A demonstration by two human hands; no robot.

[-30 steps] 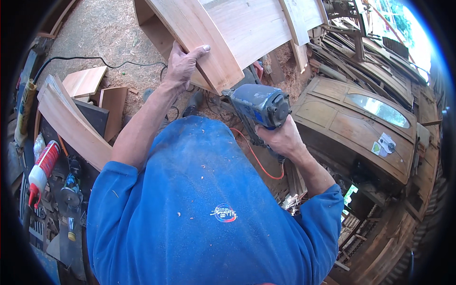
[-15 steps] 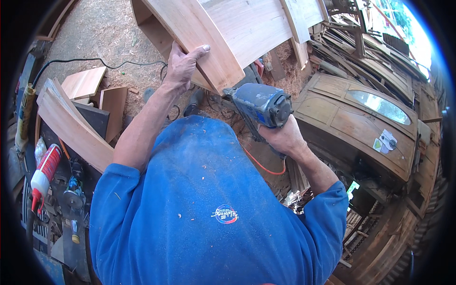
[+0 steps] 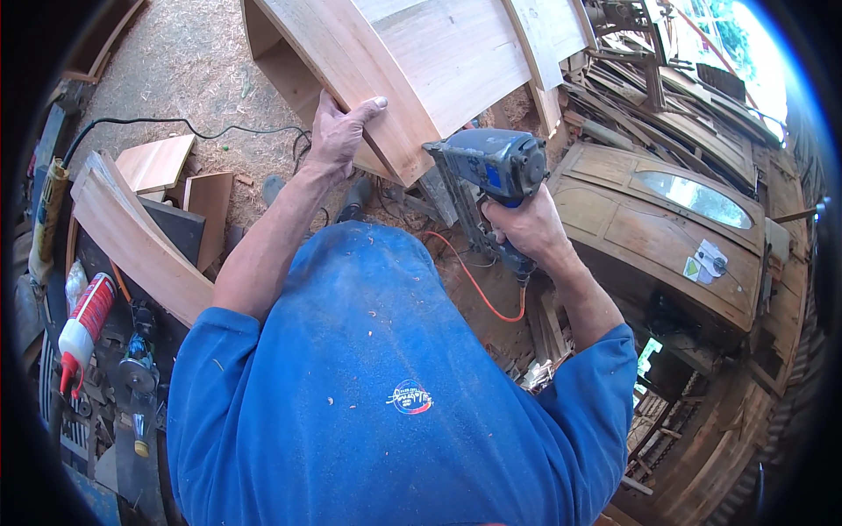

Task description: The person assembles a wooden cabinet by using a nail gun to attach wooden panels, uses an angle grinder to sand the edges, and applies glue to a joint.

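My left hand grips the edge of a pale wooden board, with the thumb on top and the fingers hidden beneath. This board forms the near end of a box-like wooden frame, whose wide panel extends to the far right. In my right hand is a blue and black nail gun, held by its handle. Its nose touches or nearly touches the board's right edge, close to the near corner. An orange air hose hangs from the handle's lower end.
Curved boards and offcuts lie at the left, near a red and white glue bottle and an angle grinder. A panelled wooden door rests at the right. Stacked planks lie behind it. A black cable crosses the shavings-covered floor.
The nail gun has tilted more upright, and its nose has shifted from the board's near corner farther up its right edge. My left hand keeps its hold, slightly lower in view.
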